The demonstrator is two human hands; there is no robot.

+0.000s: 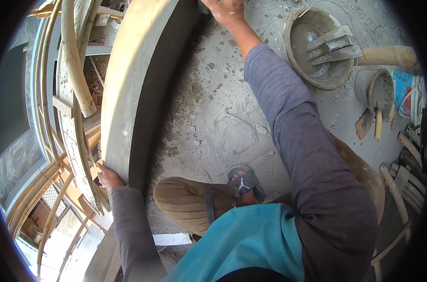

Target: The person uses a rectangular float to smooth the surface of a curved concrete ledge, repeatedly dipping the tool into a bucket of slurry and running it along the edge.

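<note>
A curved cement-coated ledge [143,103] runs from top middle to lower left, sunlit on its top, grey on its side. My left hand [111,177] grips its outer edge low on the left, beside bamboo poles [74,75]. My right hand [225,11] reaches to the far end of the ledge at the top, fingers closed round a small grey object, mostly hidden at the frame's edge, that I cannot make out.
A round basin [293,49] holding trowels and a float stands upper right, near a mortar-crusted bucket [364,89], a blue-labelled container [401,87] and stacked wooden pieces [394,192]. My sandalled foot [241,181] rests on the rubble-strewn floor [199,122]. Bamboo scaffolding crowds the left.
</note>
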